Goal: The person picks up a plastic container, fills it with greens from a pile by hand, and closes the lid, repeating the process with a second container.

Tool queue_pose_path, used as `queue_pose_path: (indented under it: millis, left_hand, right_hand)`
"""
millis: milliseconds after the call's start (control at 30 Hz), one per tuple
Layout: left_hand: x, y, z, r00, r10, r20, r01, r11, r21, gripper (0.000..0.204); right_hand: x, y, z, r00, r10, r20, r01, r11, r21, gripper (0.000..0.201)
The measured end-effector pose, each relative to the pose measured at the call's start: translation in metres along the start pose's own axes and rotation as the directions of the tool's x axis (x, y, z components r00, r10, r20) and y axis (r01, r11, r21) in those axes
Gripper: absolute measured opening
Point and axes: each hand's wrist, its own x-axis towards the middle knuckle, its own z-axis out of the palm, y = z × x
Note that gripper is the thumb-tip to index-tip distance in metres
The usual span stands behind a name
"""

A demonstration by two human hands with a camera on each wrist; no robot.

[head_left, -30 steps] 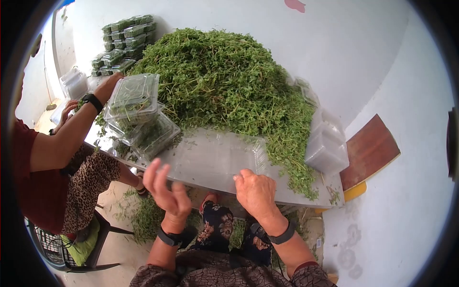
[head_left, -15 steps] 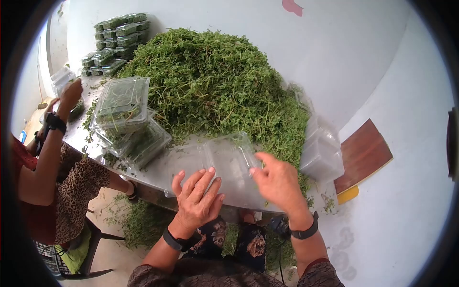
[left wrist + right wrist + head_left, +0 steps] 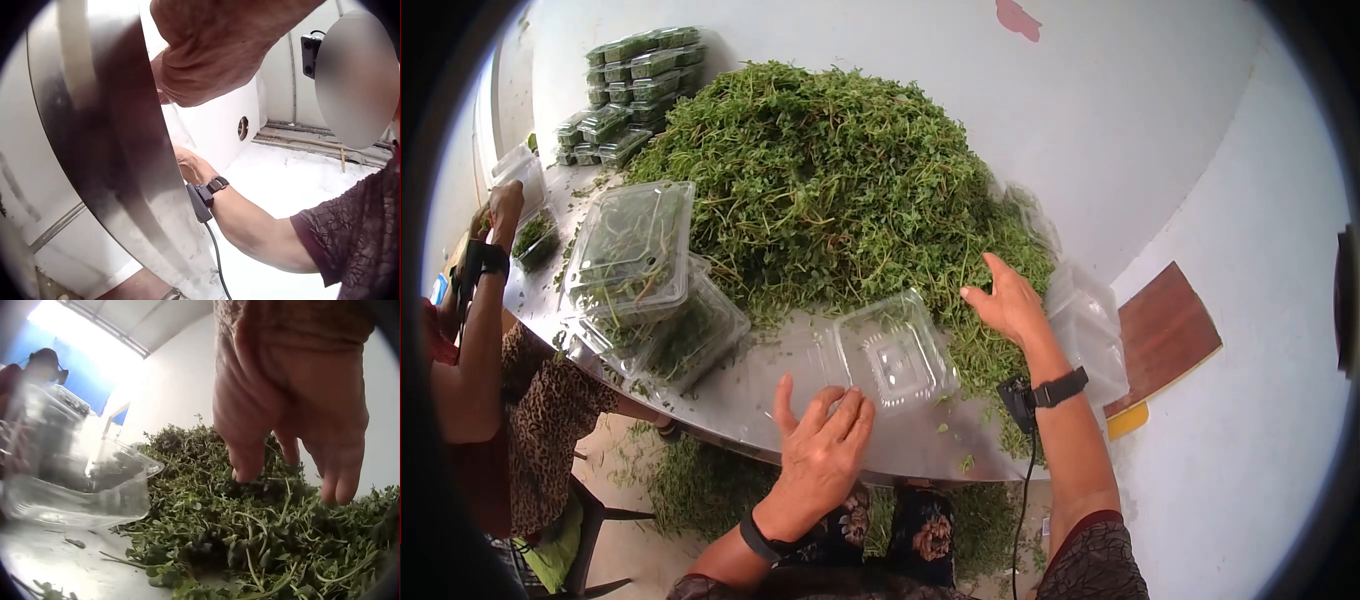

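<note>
A clear plastic clamshell box stands unfolded on the metal table, its base on the right. My left hand is at the box's near edge, fingers relaxed and fingertips right at the rim. To the right, my right hand reaches over the near right slope of a big heap of leafy green stems. The right wrist view has that hand with fingers spread and pointing down into the greens, not closed round any. Beside them the box shows its transparent wall.
Filled clamshell boxes are piled left of the open box, and more packed boxes stand stacked at the back left. Nested clear boxes lean at the right edge. Another person's arm works at the far left.
My right hand has moved from the box's right side outward and forward over the greens. My left hand has come to the box's near edge. The box now stands unfolded with its base upright.
</note>
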Motion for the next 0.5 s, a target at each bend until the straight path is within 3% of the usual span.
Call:
queue_pose_path:
  millis: [200,267,333,367,400,467,500]
  left_hand:
    - [-0.006,-0.013,-0.009,0.982,-0.012,-0.19,0.031,0.995,0.097,0.022]
    - [-0.012,-0.018,0.002,0.983,-0.019,-0.185,0.033,0.997,0.072,0.022]
    - [-0.013,-0.02,0.005,0.983,-0.023,-0.183,0.031,0.999,0.041,0.023]
    - [-0.011,-0.02,0.004,0.985,-0.03,-0.171,0.037,0.999,0.036,0.026]
    - [-0.01,-0.021,0.003,0.987,-0.039,-0.158,0.045,0.998,0.032,0.029]
    - [-0.008,-0.022,0.002,0.986,-0.056,-0.158,0.06,0.998,0.023,0.03]
    - [-0.007,-0.023,0.002,0.985,-0.069,-0.161,0.072,0.997,0.012,0.031]
  right_hand:
    - [0.044,0.012,0.017,0.988,0.056,0.141,-0.035,0.989,-0.143,0.084]
    - [0.047,0.014,0.025,0.994,0.06,0.09,-0.041,0.978,-0.205,0.082]
    - [0.058,0.029,0.036,0.985,0.032,0.17,-0.004,0.986,-0.168,0.074]
    - [0.059,0.036,0.047,0.999,-0.032,0.039,0.039,0.984,-0.176,0.059]
    - [0.058,0.037,0.047,0.999,-0.03,0.044,0.038,0.984,-0.177,0.059]
    - [0.058,0.036,0.046,1.0,0.012,0.013,-0.011,0.998,-0.066,0.033]
    - [0.054,0.033,0.042,0.996,-0.072,-0.055,0.068,0.995,-0.075,0.014]
